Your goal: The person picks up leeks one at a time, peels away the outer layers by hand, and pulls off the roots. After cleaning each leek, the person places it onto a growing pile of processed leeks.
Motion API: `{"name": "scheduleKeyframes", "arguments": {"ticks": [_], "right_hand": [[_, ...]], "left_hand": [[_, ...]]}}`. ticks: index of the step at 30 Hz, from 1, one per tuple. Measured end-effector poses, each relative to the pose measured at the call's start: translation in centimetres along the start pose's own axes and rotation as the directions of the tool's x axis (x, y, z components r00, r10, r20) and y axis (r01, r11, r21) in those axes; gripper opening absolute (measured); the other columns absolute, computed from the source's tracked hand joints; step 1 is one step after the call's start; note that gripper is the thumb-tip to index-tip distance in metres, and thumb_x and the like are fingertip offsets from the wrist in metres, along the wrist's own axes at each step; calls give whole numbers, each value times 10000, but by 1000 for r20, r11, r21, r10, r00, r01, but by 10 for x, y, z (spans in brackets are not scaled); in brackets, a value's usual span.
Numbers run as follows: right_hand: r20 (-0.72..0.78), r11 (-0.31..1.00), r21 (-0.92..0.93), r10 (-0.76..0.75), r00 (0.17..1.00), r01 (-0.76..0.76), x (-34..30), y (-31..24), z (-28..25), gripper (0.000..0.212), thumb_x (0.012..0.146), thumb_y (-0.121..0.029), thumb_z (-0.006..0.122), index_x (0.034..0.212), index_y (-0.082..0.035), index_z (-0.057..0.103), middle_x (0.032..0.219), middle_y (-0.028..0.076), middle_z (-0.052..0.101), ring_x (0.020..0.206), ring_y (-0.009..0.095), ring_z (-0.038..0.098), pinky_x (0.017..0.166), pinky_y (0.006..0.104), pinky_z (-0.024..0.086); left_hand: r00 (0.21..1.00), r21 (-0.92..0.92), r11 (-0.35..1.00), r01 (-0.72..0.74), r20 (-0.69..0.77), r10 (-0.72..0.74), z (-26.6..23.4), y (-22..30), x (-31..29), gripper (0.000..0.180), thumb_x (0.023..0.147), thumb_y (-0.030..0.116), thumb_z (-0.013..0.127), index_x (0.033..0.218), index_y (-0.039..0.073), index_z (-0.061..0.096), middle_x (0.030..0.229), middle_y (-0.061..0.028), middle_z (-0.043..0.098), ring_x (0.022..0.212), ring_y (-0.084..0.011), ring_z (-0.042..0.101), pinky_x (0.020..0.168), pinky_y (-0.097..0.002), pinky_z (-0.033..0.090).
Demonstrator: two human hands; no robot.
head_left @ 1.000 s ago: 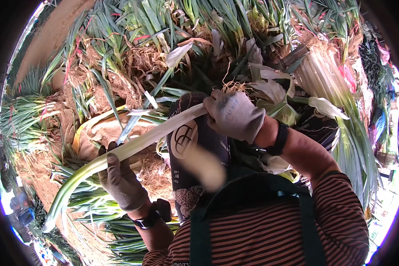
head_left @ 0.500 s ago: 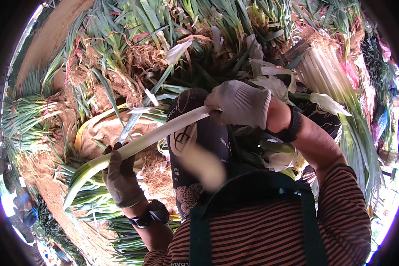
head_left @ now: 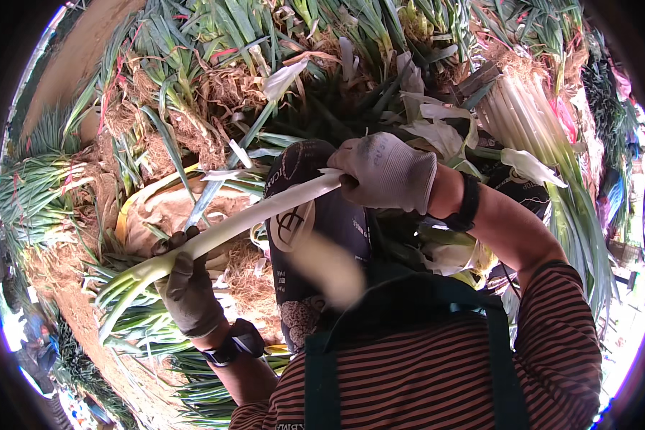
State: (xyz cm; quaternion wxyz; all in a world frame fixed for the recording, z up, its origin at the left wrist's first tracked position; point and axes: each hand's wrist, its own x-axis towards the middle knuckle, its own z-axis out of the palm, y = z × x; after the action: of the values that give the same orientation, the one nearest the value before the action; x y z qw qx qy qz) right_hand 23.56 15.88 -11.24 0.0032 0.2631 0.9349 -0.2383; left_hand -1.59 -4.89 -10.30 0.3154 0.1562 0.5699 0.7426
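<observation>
A long leek [head_left: 265, 211] slants across in front of my dark-clothed leg, its pale shank toward the right and its green leaves toward the lower left. My left hand [head_left: 188, 290], in a grey glove, is closed round the leek just above where the leaves fan out. At the pale end, my gloved right hand [head_left: 388, 172] pinches the stalk with fingers and thumb. A small flap of white skin shows by the right thumb. The root end is hidden behind that hand.
Bundles of leeks with earthy roots [head_left: 186, 107] lie along the far side and left. A peeled bundle of white leeks [head_left: 519, 115] rests at the right, beside loose pale husks [head_left: 437, 129]. A brown sack [head_left: 158, 215] lies beyond my left hand.
My left hand has shifted slightly down and left along with the leek's green end, where the leaves now look more spread. My right hand has turned a little, still on the pale end.
</observation>
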Motion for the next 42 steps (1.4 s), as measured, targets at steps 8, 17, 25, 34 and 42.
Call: {"name": "scheduleKeyframes", "arguments": {"ticks": [8, 17, 25, 34, 42], "right_hand": [[68, 980, 185, 67, 995, -79, 9, 26, 8, 216, 752, -127, 644, 938, -25, 681, 797, 156, 682, 759, 312, 675, 687, 355, 549], [-607, 991, 18, 118, 786, -135, -11, 38, -13, 272, 775, -140, 713, 1027, -48, 671, 957, 134, 692, 809, 286, 685, 712, 345, 562], [-278, 974, -190, -176, 944, 126, -16, -44, 12, 228, 775, -190, 665, 934, -31, 636, 789, 114, 595, 624, 276, 627, 542, 382, 514], [-254, 969, -211, -183, 950, 130, -12, -55, 9, 174, 780, -201, 654, 859, -55, 601, 773, 107, 577, 606, 284, 618, 523, 404, 494], [-191, 819, 569, 213, 958, -68, -10, -17, 4, 158, 769, -95, 649, 882, 6, 694, 695, 115, 681, 574, 179, 653, 549, 303, 508]], "left_hand": [[932, -36, 976, -213, 292, 214, -27, -2, 7, 398, 769, -24, 697, 1091, 94, 494, 957, -58, 565, 994, -238, 580, 1061, -456, 416], [936, 73, 970, -233, 288, 203, -16, 15, -9, 430, 768, 29, 749, 1089, 97, 471, 996, -60, 580, 1045, -282, 599, 1056, -486, 409], [955, 86, 980, -177, 255, 150, 8, 23, -18, 464, 723, 50, 749, 1090, 91, 469, 1014, -93, 610, 1126, -362, 575, 1079, -531, 357], [945, 44, 988, -151, 301, 131, -8, 22, -21, 499, 669, -2, 771, 1042, 119, 462, 979, -103, 612, 1087, -366, 593, 1026, -521, 404], [715, 16, 974, -226, 681, 155, -32, 25, -6, 253, 757, 43, 789, 740, 137, 554, 758, -106, 675, 957, -344, 659, 842, -476, 533]]}}
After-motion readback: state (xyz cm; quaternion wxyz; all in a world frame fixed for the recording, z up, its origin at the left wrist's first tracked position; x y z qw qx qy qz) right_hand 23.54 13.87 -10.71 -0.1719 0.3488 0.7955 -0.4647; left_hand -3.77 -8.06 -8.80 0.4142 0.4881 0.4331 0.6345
